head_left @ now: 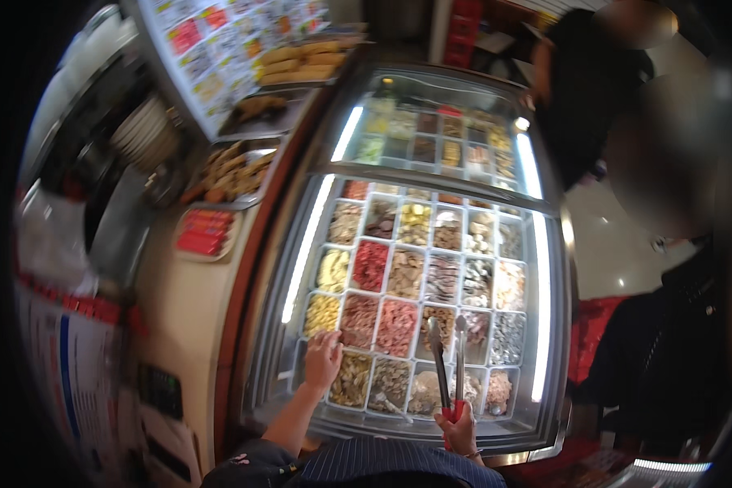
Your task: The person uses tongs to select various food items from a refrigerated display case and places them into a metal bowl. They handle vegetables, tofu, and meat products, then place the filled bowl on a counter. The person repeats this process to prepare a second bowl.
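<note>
My right hand (461,429) is closed round the red grips of metal tongs (440,370). The two arms of the tongs stand a little apart, with their tips over a bin of brown pieces (439,315) and nothing seen between them. My left hand (323,360) hovers at the left side of the display case, fingers loosely bent and apart, with nothing seen in them. Nearest to it are a bin of yellow pieces (323,313), one of dark red meat (359,317) and one of brownish-green food (350,378). Pink meat (397,327) fills a neighbouring bin.
The glass-framed case (252,390) holds rows of white bins, with a second section beyond a crossbar (431,177). Left of it, a counter (171,301) bears a tray of red packets (206,232) and fried sticks (229,172). People in dark clothes (577,89) stand at the right.
</note>
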`<state>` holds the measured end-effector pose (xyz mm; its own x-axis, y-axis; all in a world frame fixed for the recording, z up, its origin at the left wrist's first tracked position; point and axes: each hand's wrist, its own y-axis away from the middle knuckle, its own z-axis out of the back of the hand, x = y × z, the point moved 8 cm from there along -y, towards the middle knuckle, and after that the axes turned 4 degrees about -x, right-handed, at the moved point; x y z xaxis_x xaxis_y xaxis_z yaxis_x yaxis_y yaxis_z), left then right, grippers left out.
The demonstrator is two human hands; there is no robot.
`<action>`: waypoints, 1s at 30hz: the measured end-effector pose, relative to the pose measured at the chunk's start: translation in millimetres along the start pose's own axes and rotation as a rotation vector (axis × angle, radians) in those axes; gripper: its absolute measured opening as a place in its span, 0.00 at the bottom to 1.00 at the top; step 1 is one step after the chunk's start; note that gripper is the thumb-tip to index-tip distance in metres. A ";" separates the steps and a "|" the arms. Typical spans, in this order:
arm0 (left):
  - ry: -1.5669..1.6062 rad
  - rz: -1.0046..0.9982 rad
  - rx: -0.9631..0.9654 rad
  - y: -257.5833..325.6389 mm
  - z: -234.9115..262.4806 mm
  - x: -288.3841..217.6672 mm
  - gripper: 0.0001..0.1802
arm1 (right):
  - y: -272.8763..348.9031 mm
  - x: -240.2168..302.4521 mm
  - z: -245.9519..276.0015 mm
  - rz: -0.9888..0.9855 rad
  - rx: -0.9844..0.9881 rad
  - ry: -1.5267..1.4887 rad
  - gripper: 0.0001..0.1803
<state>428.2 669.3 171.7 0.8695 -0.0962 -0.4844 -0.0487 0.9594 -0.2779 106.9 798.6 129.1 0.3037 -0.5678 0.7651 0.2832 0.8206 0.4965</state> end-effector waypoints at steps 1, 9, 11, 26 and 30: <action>0.011 0.023 -0.018 20.4 12.5 4.9 0.14 | 0.8 2.9 -4.2 0.021 0.022 0.064 0.31; 0.144 0.270 -0.034 89.8 75.0 8.9 0.04 | 21.1 -1.4 -26.7 -0.097 0.267 -0.273 0.22; 0.152 0.301 -0.074 100.9 86.8 10.4 0.03 | 20.1 -4.8 -29.0 -0.011 0.283 -0.267 0.20; 0.351 0.502 -0.195 131.6 119.6 14.8 0.17 | 47.5 39.5 -74.1 0.034 0.445 -0.306 0.14; 0.657 0.351 0.147 132.9 62.9 -32.8 0.22 | 64.6 62.6 -106.9 0.086 0.604 -0.340 0.13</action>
<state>424.0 816.7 202.9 0.3417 0.1270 -0.9312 -0.1626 0.9839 0.0745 241.5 809.0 165.2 -0.0276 -0.5278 0.8489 -0.3143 0.8107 0.4939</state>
